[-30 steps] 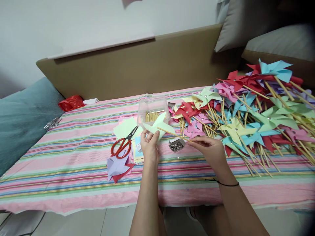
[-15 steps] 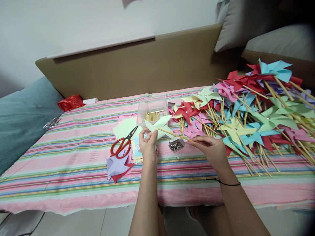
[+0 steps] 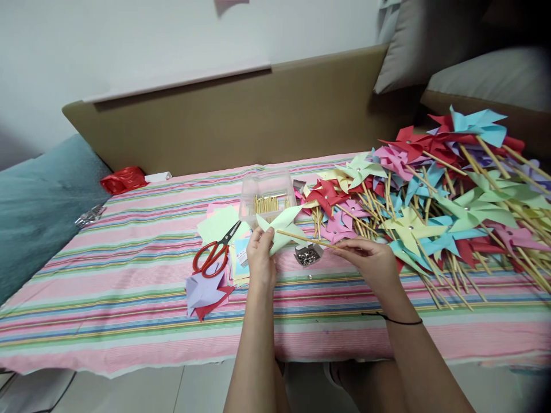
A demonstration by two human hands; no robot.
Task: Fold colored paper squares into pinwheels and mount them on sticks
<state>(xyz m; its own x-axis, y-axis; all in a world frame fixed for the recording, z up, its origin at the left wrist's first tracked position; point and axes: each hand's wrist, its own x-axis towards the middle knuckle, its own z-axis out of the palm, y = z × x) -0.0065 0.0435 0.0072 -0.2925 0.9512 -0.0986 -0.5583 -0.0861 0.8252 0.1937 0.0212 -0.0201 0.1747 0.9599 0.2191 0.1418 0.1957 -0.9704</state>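
Pinched in my left hand [image 3: 261,252] is a pale green paper pinwheel [image 3: 282,222], held above the striped cloth. My right hand [image 3: 365,258] is closed on the far end of a thin wooden stick [image 3: 307,238]. That stick's other end meets the back of the pinwheel near its middle; whether it is fixed there I cannot tell. Just below the stick stands a small box of metal pins [image 3: 309,255]. Behind the pinwheel is a clear plastic box [image 3: 267,186] with short sticks in it. Red-handled scissors [image 3: 215,252] lie left of my left hand on paper sheets [image 3: 221,223].
A big heap of coloured pinwheels [image 3: 411,229] covers the right side of the striped cloth [image 3: 129,275]. Purple and red paper pieces [image 3: 206,289] lie at front left. A red plastic bundle [image 3: 124,180] is at far left. A brown board [image 3: 241,120] stands along the back.
The pinwheel and my left hand have shifted slightly right and tilted a little. My right hand keeps its hold on the stick, nearly still.
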